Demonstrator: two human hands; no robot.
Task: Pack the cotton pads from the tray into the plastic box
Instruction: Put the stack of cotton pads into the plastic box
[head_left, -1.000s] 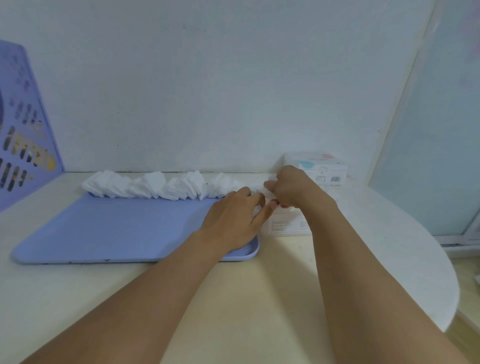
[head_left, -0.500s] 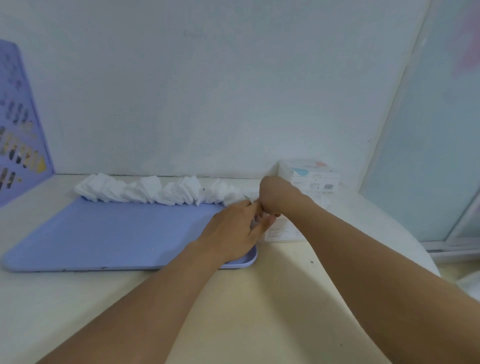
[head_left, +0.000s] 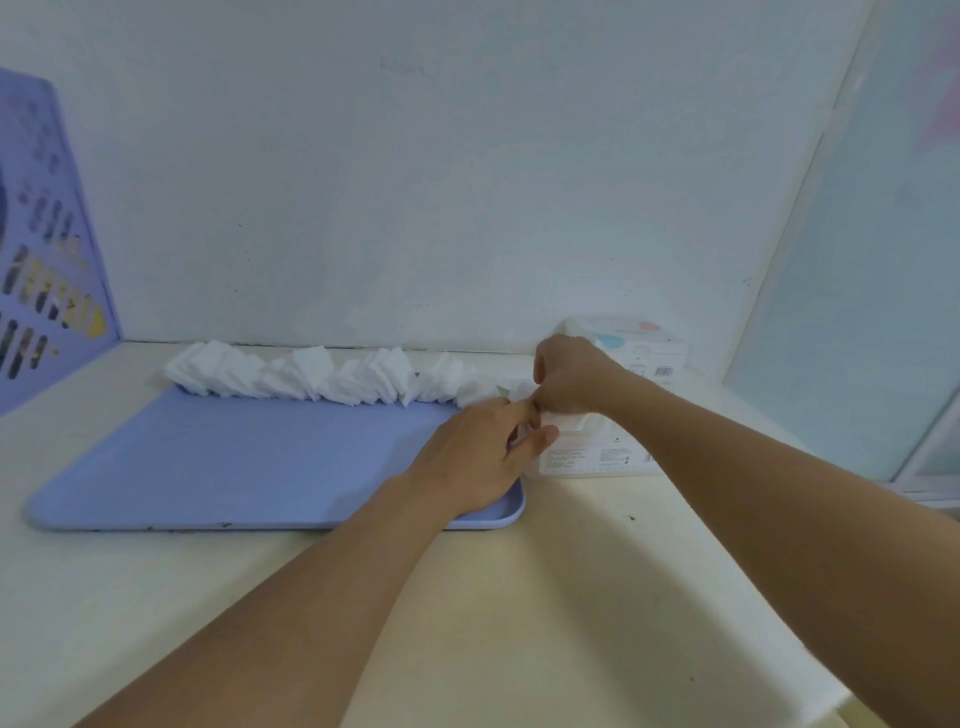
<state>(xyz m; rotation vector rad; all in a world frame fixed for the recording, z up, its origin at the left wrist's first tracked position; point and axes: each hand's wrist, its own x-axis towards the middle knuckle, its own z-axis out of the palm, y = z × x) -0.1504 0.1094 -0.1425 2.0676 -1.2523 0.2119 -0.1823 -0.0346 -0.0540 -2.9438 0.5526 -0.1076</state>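
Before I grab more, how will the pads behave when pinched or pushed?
The pads look thin and soft, so probably floppy and very light. They lean in loose fanned clumps along the tray's far edge, so a push would likely topple or scatter them. Pinch gently.

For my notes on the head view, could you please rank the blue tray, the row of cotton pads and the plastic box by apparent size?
1. Blue tray, clearly largest.
2. Row of cotton pads.
3. Plastic box, though the hands hide part of it, so its place is unsure.
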